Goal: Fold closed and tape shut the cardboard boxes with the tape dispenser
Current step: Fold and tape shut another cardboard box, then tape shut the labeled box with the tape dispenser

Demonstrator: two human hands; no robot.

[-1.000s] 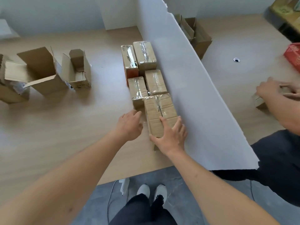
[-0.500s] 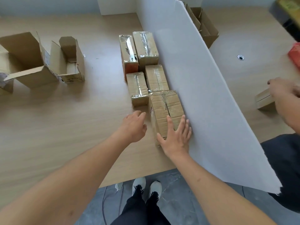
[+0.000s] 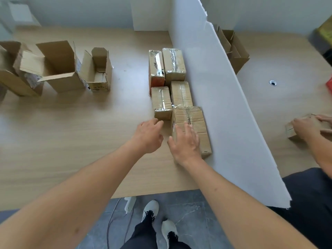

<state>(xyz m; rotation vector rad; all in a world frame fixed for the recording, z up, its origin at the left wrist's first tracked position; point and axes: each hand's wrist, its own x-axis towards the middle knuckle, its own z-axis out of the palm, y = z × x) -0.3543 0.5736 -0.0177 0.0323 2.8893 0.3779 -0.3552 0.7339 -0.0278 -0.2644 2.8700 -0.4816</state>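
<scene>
Several taped-shut cardboard boxes stand in two rows against a white divider board. The nearest taped box lies under my right hand, whose straight fingers rest flat on its near top and left side. My left hand hovers just left of that box with loosely curled fingers, holding nothing, close to a smaller taped box. Three open boxes stand at the far left: a big one, a small one and another at the edge. No tape dispenser is in view.
Beyond the divider another person's hands hold a small box on the wooden table. An open box stands behind the divider. A red object sits at the right edge. My feet show below the table's front edge.
My right hand has slid leftwards on the nearest box, from its right part to its left side. My left hand stayed beside it. The camera view shifted, bringing the open boxes further into view.
</scene>
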